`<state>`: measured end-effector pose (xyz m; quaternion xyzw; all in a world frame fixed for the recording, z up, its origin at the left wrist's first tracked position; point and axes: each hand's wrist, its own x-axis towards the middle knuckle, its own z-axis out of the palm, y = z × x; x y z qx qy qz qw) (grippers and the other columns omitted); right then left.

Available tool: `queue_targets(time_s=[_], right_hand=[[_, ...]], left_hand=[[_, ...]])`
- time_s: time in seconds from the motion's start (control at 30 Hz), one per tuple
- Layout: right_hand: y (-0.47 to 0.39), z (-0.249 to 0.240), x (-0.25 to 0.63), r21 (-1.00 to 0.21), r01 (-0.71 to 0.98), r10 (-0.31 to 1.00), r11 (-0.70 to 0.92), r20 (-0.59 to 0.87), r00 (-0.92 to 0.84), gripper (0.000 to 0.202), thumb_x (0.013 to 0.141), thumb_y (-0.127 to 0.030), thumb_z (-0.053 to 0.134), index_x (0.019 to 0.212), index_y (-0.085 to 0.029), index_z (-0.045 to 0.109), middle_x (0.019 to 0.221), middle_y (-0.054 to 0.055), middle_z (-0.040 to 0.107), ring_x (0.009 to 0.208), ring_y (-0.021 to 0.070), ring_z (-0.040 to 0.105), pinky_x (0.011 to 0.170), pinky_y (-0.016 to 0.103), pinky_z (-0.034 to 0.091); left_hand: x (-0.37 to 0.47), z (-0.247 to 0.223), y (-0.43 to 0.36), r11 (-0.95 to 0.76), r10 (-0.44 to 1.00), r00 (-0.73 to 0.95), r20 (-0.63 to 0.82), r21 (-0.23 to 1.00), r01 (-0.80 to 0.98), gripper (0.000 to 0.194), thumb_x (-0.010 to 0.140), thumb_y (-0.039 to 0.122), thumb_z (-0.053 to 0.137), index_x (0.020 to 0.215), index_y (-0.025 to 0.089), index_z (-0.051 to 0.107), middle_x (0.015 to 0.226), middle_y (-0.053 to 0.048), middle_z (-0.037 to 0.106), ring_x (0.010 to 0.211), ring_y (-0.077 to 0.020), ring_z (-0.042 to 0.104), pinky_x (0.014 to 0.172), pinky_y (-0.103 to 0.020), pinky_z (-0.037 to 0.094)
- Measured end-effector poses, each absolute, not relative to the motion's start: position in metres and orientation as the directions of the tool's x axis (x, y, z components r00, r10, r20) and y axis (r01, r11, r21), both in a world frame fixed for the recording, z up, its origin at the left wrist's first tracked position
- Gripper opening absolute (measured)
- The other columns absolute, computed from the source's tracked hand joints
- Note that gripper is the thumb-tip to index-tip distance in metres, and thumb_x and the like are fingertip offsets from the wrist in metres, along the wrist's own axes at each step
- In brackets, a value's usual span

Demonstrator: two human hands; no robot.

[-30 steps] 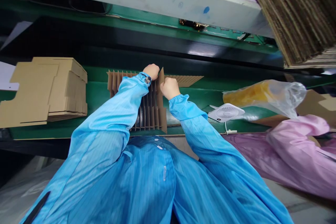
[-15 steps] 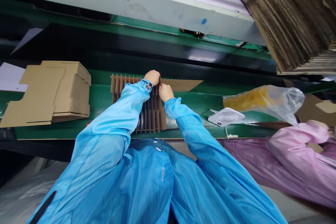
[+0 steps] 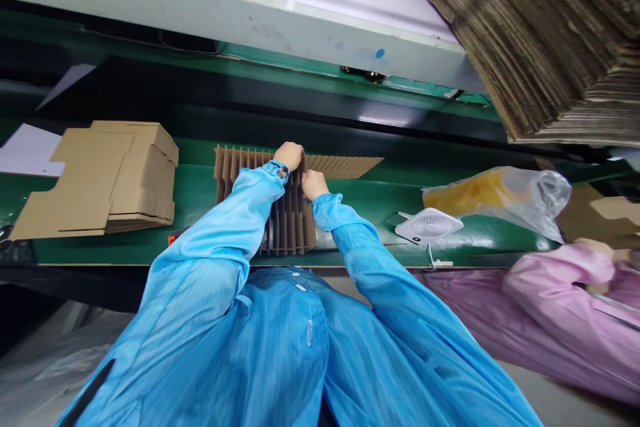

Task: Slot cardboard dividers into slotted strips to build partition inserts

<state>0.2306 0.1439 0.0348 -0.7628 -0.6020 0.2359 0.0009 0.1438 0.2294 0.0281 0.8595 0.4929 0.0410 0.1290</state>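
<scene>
Cardboard divider [image 3: 294, 225] on glossy green bench [image 3: 367, 199], pinched at its right end by right hand [image 3: 315, 185], under left hand [image 3: 290, 155] of unseen grip, between stacked cartons [image 3: 143, 177] and white fan [image 3: 430, 225], before pale shelf [image 3: 320, 27], near co-worker's pink sleeve [image 3: 553, 280].

A white fan [image 3: 429, 225] is set near the front edge of the green tabletop [image 3: 393, 192], beside a bagged yellow bundle [image 3: 470, 193].

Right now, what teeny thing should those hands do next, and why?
Maybe gently straighten the cardboard divider grid at its right end, because the left hand and right hand are both there, close together, so they could steady it.
</scene>
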Motion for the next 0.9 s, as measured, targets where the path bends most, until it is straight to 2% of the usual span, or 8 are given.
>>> queue_targets(time_s=[0.07, 0.2, 0.3, 0.5, 0.63, 0.7, 0.77, 0.9], right_hand=[[0.139, 0.044, 0.235, -0.276, 0.92, 0.901, -0.279, -0.406, 0.152, 0.037, 0.096, -0.028, 0.042, 0.102, -0.003, 0.069, 0.081, 0.017, 0.073, 0.075, 0.0194, 0.071, 0.074, 0.024, 0.052], [0.11, 0.066, 0.248, -0.247, 0.932, 0.809, -0.264, -0.582, 0.075, 0.034, 0.085, -0.035, 0.059, 0.068, -0.008, 0.071, 0.061, 0.013, 0.07, 0.06, 0.0189, 0.068, 0.066, 0.025, 0.053], [0.084, 0.076, 0.25, -0.246, 0.945, 0.692, -0.217, -0.721, -0.029, 0.034, 0.084, -0.026, 0.056, 0.055, -0.013, 0.066, 0.053, 0.008, 0.067, 0.053, 0.0156, 0.065, 0.06, 0.023, 0.052], [0.055, 0.059, 0.236, -0.226, 0.944, 0.702, -0.241, -0.712, 0.009, 0.028, 0.084, -0.015, 0.049, 0.065, -0.009, 0.069, 0.058, 0.01, 0.068, 0.052, 0.0161, 0.064, 0.057, 0.023, 0.051], [0.042, 0.045, 0.232, -0.183, 0.959, 0.734, -0.218, -0.678, 0.037, 0.03, 0.09, -0.02, 0.045, 0.083, -0.008, 0.071, 0.079, 0.016, 0.073, 0.08, 0.0218, 0.07, 0.073, 0.026, 0.051], [0.04, 0.043, 0.236, -0.178, 0.963, 0.739, -0.203, -0.673, 0.031, 0.033, 0.092, -0.028, 0.046, 0.083, -0.009, 0.071, 0.081, 0.017, 0.073, 0.086, 0.0237, 0.069, 0.076, 0.027, 0.05], [0.041, 0.044, 0.243, -0.217, 0.953, 0.712, -0.213, -0.702, -0.001, 0.036, 0.092, -0.035, 0.048, 0.076, -0.012, 0.07, 0.07, 0.012, 0.071, 0.072, 0.0206, 0.069, 0.069, 0.026, 0.049], [0.046, 0.043, 0.251, -0.381, 0.862, 0.661, -0.334, -0.747, -0.074, 0.031, 0.093, -0.028, 0.048, 0.071, -0.014, 0.064, 0.052, 0.0, 0.061, 0.041, 0.0092, 0.053, 0.051, 0.021, 0.042]], left_hand=[[0.143, 0.027, 0.228, -0.476, 0.861, 0.505, -0.051, 0.267, 0.838, 0.031, 0.089, 0.012, 0.043, 0.106, 0.009, 0.069, 0.102, -0.016, 0.067, 0.102, -0.0251, 0.061, 0.089, -0.031, 0.046], [0.143, 0.024, 0.226, -0.452, 0.871, 0.489, -0.054, 0.302, 0.839, 0.033, 0.092, 0.011, 0.039, 0.111, 0.006, 0.065, 0.107, -0.018, 0.063, 0.109, -0.026, 0.056, 0.094, -0.033, 0.042], [0.144, 0.021, 0.227, -0.427, 0.876, 0.477, -0.074, 0.341, 0.837, 0.033, 0.093, 0.011, 0.037, 0.114, 0.005, 0.062, 0.112, -0.017, 0.061, 0.113, -0.026, 0.053, 0.098, -0.033, 0.039], [0.146, 0.016, 0.231, -0.387, 0.889, 0.451, -0.076, 0.403, 0.829, 0.035, 0.093, 0.009, 0.035, 0.112, 0.01, 0.064, 0.107, -0.011, 0.061, 0.113, -0.0228, 0.052, 0.098, -0.03, 0.038], [0.144, 0.018, 0.229, -0.375, 0.891, 0.446, -0.085, 0.415, 0.829, 0.034, 0.091, 0.008, 0.037, 0.111, 0.01, 0.065, 0.107, -0.011, 0.061, 0.114, -0.0237, 0.052, 0.1, -0.031, 0.037], [0.144, 0.02, 0.227, -0.383, 0.889, 0.451, -0.084, 0.404, 0.831, 0.034, 0.091, 0.008, 0.037, 0.112, 0.01, 0.064, 0.108, -0.011, 0.06, 0.115, -0.0237, 0.052, 0.1, -0.032, 0.037], [0.143, 0.022, 0.226, -0.391, 0.886, 0.455, -0.083, 0.392, 0.833, 0.035, 0.092, 0.009, 0.036, 0.113, 0.01, 0.064, 0.108, -0.011, 0.06, 0.115, -0.0235, 0.052, 0.101, -0.032, 0.038], [0.141, 0.023, 0.223, -0.399, 0.885, 0.461, -0.074, 0.39, 0.83, 0.032, 0.092, 0.012, 0.039, 0.112, 0.009, 0.063, 0.107, -0.011, 0.061, 0.114, -0.0229, 0.051, 0.101, -0.032, 0.037]])
